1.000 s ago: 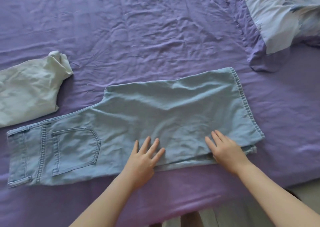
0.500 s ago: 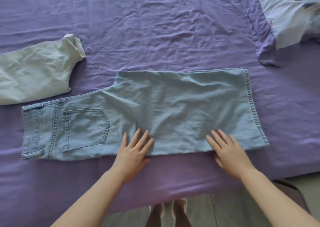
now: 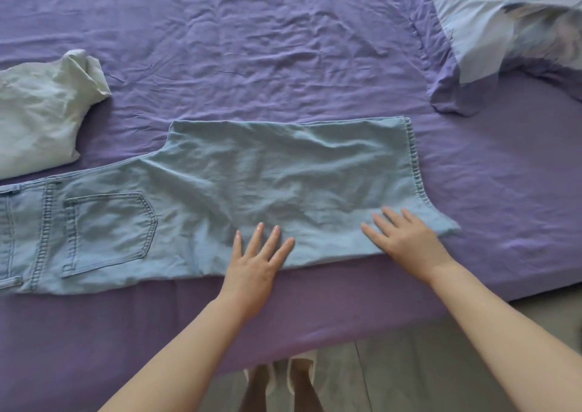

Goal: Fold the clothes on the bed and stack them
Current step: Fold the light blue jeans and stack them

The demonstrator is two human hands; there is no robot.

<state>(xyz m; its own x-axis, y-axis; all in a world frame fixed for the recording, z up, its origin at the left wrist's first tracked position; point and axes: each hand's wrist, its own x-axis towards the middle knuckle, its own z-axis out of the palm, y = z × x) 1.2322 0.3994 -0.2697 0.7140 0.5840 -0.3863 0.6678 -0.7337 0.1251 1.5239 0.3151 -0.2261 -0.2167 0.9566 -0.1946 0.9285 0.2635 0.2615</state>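
While jeans (image 3: 252,184) lie flat, both hands press their near edge.

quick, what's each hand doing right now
Left hand: open, flat on the jeans, holding nothing.
Right hand: open, flat on the jeans, holding nothing.

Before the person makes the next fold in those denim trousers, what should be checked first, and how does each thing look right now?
1. Both hands flat on the cloth: left hand and right hand lie open, palms down. Ok.
2. Trouser legs laid one on the other: the denim trousers show one leg outline. Ok.
3. Cloth smooth: creases show mid-leg. Not ok.
4. Hem edges matched: the near corner juts out. Cannot tell.
5. Room to fold toward the waist: the pale garment lies close by the waistband; whether they touch, cannot tell.
6. Trousers fully on the purple sheet: waistband runs out of view. Cannot tell.
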